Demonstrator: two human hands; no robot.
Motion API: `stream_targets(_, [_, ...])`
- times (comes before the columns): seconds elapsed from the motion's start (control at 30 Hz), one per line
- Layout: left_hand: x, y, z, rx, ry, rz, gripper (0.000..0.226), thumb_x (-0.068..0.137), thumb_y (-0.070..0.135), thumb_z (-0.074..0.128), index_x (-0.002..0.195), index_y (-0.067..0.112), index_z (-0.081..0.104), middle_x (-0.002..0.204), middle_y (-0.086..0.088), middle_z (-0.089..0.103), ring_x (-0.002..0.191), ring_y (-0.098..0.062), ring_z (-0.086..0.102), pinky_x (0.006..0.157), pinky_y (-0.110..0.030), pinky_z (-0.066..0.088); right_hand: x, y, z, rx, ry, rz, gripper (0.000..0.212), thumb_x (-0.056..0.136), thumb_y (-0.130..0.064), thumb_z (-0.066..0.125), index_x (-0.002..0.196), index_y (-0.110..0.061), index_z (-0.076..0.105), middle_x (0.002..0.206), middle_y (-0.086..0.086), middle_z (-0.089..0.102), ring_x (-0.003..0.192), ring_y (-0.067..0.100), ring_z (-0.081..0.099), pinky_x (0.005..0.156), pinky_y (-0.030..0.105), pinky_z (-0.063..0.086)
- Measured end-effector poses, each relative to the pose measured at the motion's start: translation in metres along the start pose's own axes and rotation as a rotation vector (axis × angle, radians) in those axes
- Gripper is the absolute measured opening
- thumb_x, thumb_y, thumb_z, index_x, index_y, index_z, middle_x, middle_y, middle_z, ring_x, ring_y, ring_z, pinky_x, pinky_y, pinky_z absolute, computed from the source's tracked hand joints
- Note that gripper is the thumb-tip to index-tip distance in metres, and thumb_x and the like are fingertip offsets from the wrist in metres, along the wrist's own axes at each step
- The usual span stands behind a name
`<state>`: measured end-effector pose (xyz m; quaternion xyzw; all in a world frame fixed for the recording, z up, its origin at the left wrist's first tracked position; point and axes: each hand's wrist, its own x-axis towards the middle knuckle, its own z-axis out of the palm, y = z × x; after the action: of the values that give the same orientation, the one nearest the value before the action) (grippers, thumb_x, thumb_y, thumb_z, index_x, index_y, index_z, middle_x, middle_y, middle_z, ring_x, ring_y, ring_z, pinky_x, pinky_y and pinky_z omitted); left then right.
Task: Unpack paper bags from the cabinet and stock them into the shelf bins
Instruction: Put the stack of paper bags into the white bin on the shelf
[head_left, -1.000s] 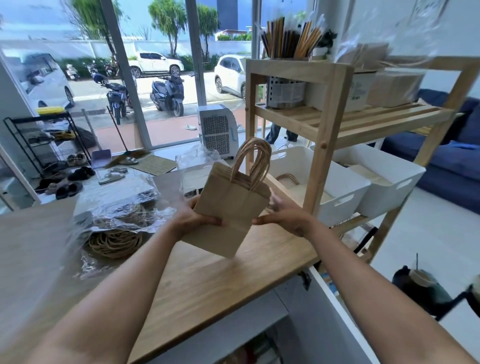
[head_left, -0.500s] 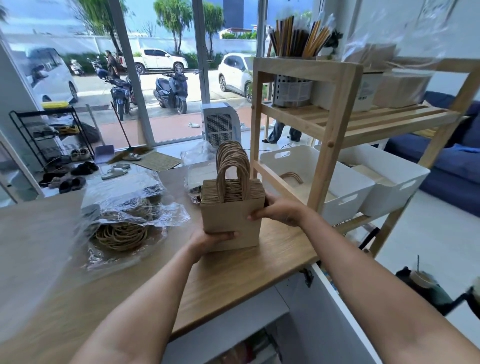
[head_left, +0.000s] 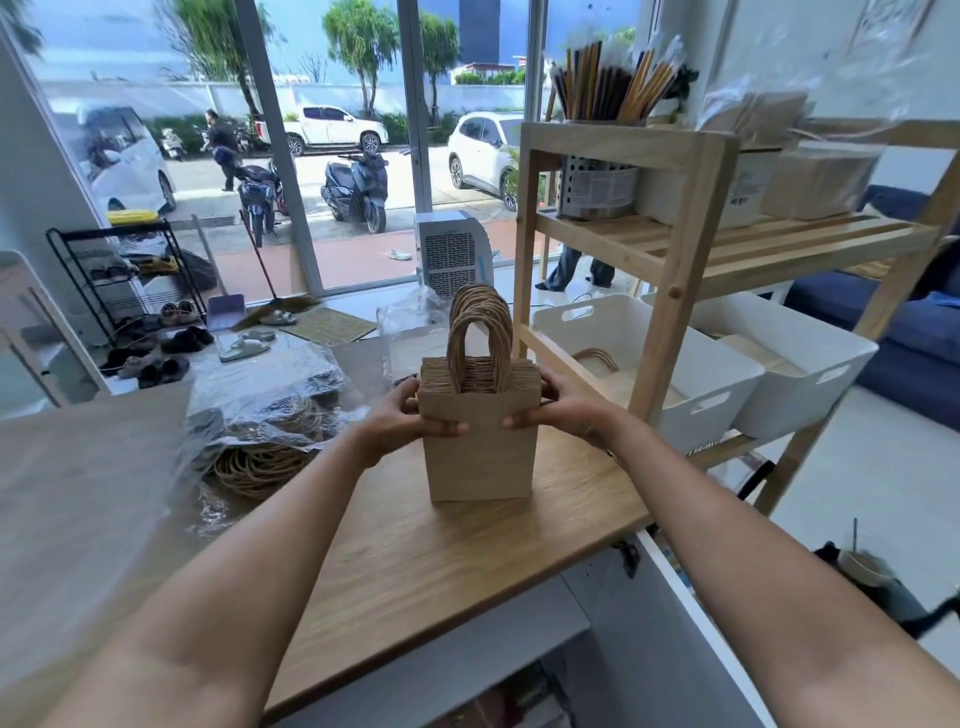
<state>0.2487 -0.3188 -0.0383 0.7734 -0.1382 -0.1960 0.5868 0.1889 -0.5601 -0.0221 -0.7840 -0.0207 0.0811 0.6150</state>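
- Upright near the wooden desk (head_left: 415, 561)'s right edge stands a stack of brown paper bags with twisted handles (head_left: 480, 447).
- Left hand (head_left: 402, 421) and right hand (head_left: 563, 410) clamp its sides, fingers curled round, apparently squeezing.

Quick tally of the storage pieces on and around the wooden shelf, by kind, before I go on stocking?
White bins on the lower shelf: 2
Grey perforated utensil holder on the upper shelf: 1
Stack of paper bags gripped upright by both hands on the counter: 1
Total: 4
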Motion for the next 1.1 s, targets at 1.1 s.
stream_targets(1.1, [0.026,0.109,0.399,-0.234,-0.646,-0.121,0.076,0.06,0.047,0.079,0.124,0.011,0.061,0.111,-0.013,0.072,0.093,-0.026,0.069,0.084,-0.039,0.057,-0.289,0.068,-0.226,0.423,0.928,0.273,0.031,0.077,-0.022,0.078,0.098,-0.002,0.065,0.084,0.008,0.069,0.071,0.019,0.066,0.071,0.031,0.058])
